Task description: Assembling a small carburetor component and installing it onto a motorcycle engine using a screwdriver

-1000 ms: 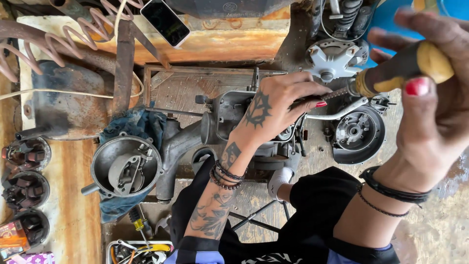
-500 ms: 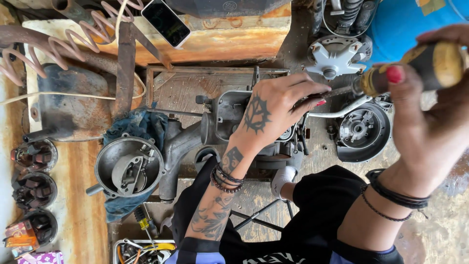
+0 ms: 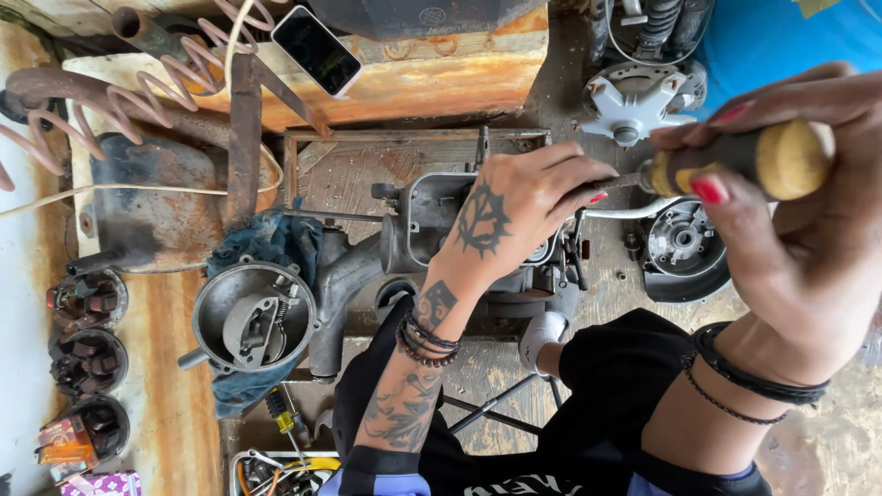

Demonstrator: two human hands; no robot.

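Observation:
My left hand (image 3: 514, 207), tattooed on its back, rests on top of a grey metal engine casing (image 3: 432, 216), fingers curled around the tip of a screwdriver's shaft. My right hand (image 3: 808, 220) grips the screwdriver (image 3: 735, 163) by its black and tan handle; the shaft points left toward the casing under my left fingers. The exact spot the tip touches is hidden by my left hand. Black bracelets circle both wrists.
A round metal cover (image 3: 253, 312) lies on a blue rag (image 3: 266, 243) at the left. A round engine part (image 3: 684, 243) sits at the right, a pale hub (image 3: 634, 101) above it. A phone (image 3: 317, 50) lies on a rusty plate. Three stators (image 3: 87, 354) line the left edge.
My right hand with the screwdriver has shifted slightly up and toward the right, rolling around the handle. My left hand stays on the casing.

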